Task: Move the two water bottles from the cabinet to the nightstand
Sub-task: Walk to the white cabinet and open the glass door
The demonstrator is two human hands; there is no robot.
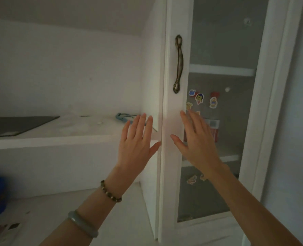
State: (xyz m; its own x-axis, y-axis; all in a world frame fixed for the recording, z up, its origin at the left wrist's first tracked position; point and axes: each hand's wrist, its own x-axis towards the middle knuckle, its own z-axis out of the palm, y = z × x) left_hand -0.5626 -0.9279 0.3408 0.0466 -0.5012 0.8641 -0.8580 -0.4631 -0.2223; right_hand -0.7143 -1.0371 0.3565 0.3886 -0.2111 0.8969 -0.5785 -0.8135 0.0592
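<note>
Both hands are raised mid-frame, palms forward, fingers spread and holding nothing: the left hand (138,144) just left of the white cabinet door (173,112), the right hand (196,144) over its glass pane. The door's bronze handle (178,64) sits above them; a white ledge (58,139) runs across the left. A red-labelled water bottle (214,129), dim behind the glass, stands on a shelf just right of the right fingers

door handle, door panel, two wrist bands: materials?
Handle: looks like cast metal, antique bronze finish, dull glints. Panel: likely glass, shelves show through, stickers on it. Beaded bracelet: stone or wood, unclear. Bangle: pale green, glossy, jade-like or glass.
</note>
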